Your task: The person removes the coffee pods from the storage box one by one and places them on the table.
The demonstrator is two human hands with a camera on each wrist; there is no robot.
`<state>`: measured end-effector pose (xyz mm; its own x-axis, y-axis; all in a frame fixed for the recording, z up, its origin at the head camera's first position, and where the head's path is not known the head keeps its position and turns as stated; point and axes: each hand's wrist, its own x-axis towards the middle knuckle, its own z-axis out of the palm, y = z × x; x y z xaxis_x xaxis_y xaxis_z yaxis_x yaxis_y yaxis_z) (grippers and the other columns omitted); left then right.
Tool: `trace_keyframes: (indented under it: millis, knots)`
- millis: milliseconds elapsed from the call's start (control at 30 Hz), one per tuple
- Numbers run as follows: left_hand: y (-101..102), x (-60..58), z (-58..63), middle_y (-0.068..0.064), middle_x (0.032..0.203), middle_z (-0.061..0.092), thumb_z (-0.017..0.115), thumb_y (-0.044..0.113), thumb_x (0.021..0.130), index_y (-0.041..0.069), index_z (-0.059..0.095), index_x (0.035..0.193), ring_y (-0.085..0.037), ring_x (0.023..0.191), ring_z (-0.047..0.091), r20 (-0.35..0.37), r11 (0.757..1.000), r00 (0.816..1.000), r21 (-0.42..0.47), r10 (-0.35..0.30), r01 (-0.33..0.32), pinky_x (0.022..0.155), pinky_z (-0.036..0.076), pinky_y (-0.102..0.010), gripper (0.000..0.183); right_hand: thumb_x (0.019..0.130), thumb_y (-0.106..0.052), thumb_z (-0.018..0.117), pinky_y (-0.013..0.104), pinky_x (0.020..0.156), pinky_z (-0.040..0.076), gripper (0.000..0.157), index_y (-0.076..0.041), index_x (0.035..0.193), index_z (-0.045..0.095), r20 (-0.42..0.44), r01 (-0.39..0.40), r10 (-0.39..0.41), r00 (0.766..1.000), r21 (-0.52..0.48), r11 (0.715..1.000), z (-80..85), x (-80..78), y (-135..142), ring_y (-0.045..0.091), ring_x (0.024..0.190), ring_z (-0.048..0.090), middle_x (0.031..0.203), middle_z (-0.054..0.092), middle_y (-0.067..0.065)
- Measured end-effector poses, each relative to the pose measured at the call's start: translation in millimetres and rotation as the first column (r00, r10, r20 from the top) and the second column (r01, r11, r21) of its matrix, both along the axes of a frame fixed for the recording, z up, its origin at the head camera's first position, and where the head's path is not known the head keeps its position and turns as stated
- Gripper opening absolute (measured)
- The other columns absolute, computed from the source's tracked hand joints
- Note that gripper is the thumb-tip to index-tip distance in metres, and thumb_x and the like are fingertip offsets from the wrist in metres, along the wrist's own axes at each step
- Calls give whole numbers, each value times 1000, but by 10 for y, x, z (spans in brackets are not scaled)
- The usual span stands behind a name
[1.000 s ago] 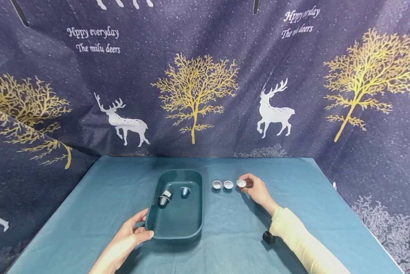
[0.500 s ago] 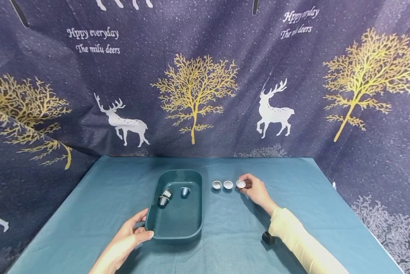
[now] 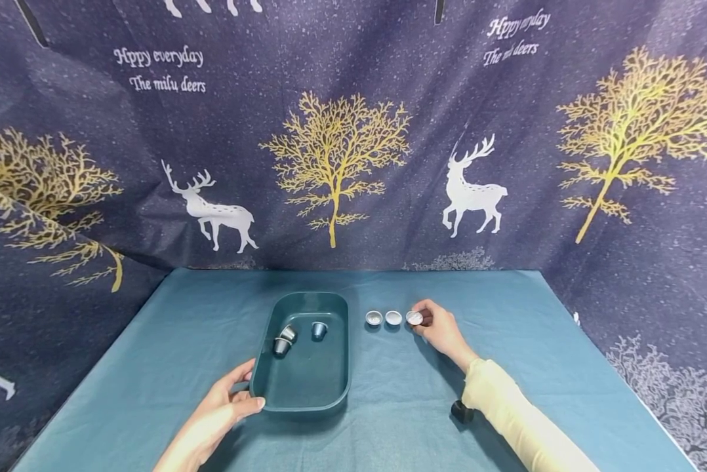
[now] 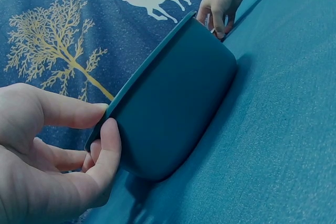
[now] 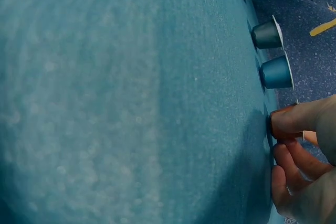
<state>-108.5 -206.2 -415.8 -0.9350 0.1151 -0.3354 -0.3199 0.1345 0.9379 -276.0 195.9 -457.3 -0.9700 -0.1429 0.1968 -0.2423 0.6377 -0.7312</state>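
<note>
In the head view my left hand (image 3: 218, 406) pinches the near left rim of a dark green tray (image 3: 306, 390) between thumb and fingers. Three coffee capsules lie inside: a blue one (image 3: 319, 331) and a touching pair, one dark (image 3: 281, 347) and one greyish (image 3: 290, 334). Right of the tray, my right hand (image 3: 444, 331) pinches a reddish-brown capsule (image 5: 277, 121) at the table surface, its pale lid up. Left of it stand a blue capsule (image 5: 276, 73) and a dark green capsule (image 5: 268, 35), both upright in one row.
A teal cloth covers the table (image 3: 401, 419). Behind it hangs a dark blue curtain (image 3: 377, 196) with deer and trees. A small black object (image 3: 462, 412) shows beside the right sleeve (image 3: 507, 406).
My right hand has shifted slightly left with the reddish-brown capsule, bringing it nearer the standing pair. The left hand and the tray have stayed in place.
</note>
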Motion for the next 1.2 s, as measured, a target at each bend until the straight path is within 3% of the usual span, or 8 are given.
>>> trace_keyframes:
  millis: [333, 600, 933, 1200]
  knots:
    - [-5, -13, 1, -19, 133, 28, 64, 6, 90, 0, 19, 155, -18, 84, 57, 7, 1000, 1000, -1, -2, 2, 88, 51, -36, 80, 82, 6, 72, 38, 80, 57, 33, -7, 111, 65, -10, -4, 4, 1000, -6, 1000, 2, 3, -14, 28, 94, 71, 103, 72, 14]
    - [7, 1, 16, -16, 130, 26, 64, 4, 89, 1, 20, 155, -17, 77, 48, 12, 999, 999, -19, 31, -31, 85, 47, -34, 79, 82, 4, 73, 37, 77, 57, 34, -7, 113, 65, -32, -14, 15, 999, 21, 1000, 0, 17, -11, 27, 92, 71, 103, 72, 14]
    - [2, -4, 16, -17, 132, 26, 63, 4, 90, -1, 18, 155, -16, 81, 53, 0, 1000, 1000, 2, -2, 2, 87, 49, -34, 79, 82, 4, 73, 35, 75, 57, 35, -9, 114, 65, -21, -22, 23, 1000, 24, 999, 5, 16, -15, 27, 93, 71, 106, 72, 13]
    - [9, -8, -4, -16, 131, 27, 63, 2, 90, -1, 19, 155, -15, 80, 52, -9, 1000, 1000, -13, 17, -17, 86, 48, -34, 78, 80, 1, 76, 42, 81, 56, 50, -7, 126, 61, -9, -26, 26, 1000, 37, 999, -21, 15, 13, 30, 98, 70, 114, 70, 16]
